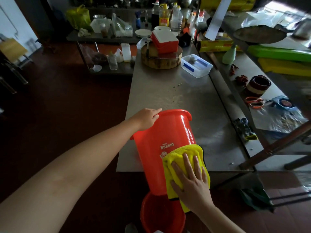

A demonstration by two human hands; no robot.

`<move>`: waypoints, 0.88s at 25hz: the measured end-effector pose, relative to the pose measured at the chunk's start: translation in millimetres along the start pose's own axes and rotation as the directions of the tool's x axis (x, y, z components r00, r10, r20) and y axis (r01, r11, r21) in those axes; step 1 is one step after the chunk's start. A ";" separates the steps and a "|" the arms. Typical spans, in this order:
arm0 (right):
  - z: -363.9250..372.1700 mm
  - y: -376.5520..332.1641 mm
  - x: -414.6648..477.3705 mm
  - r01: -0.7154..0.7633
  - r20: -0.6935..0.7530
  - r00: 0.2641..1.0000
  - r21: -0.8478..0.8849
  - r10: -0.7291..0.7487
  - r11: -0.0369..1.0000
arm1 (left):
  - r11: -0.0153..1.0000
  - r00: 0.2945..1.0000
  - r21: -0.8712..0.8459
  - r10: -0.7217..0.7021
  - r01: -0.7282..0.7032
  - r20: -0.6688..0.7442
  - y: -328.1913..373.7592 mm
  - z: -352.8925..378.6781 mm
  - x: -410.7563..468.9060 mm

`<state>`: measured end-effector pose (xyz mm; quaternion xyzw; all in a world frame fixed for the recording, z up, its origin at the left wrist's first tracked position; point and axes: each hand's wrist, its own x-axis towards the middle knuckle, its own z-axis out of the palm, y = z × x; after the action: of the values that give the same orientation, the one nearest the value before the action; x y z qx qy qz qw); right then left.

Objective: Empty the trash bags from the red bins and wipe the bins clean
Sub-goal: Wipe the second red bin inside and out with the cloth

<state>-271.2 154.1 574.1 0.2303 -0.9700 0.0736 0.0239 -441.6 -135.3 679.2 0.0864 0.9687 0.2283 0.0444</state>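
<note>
Two hands work on a red bin point(161, 148) lying tilted over the steel table point(168, 91) edge. The left hand point(146, 118) grips its rim. The right hand point(191, 180), fingers flat, presses a yellow cloth point(183, 153) against its side. Best approach: brace firmly and overlap the strokes.

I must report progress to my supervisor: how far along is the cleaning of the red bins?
Looks done: no trash bag shows on the red plastic bucket, tilted at the steel table's edge. In hand: the left hand holds its rim; the right hand presses a yellow cloth flat on its outer wall. Left: the second red bin below, which neither hand touches.
</note>
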 end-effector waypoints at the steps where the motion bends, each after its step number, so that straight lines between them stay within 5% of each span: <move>1: -1.1 -1.7 3.6 -0.008 0.010 1.000 0.008 0.008 1.000 | 1.000 1.000 -0.012 -0.008 0.007 -0.012 3.5 2.4 3.9; 13: -32.3 -33.9 183.4 -0.101 0.157 0.985 0.171 0.074 0.980 | 0.994 0.993 -0.077 -0.085 0.079 -0.079 -40.8 2.4 -27.8; 22: 0.1 -21.5 71.1 0.011 -0.025 1.000 0.055 -0.010 0.998 | 0.986 0.991 -0.144 -0.097 0.083 -0.095 -63.1 7.9 -47.2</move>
<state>-325.0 103.6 582.5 0.2349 -0.9661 0.1032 0.0300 -403.6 -196.3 646.0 0.0273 0.9542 0.2977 0.0114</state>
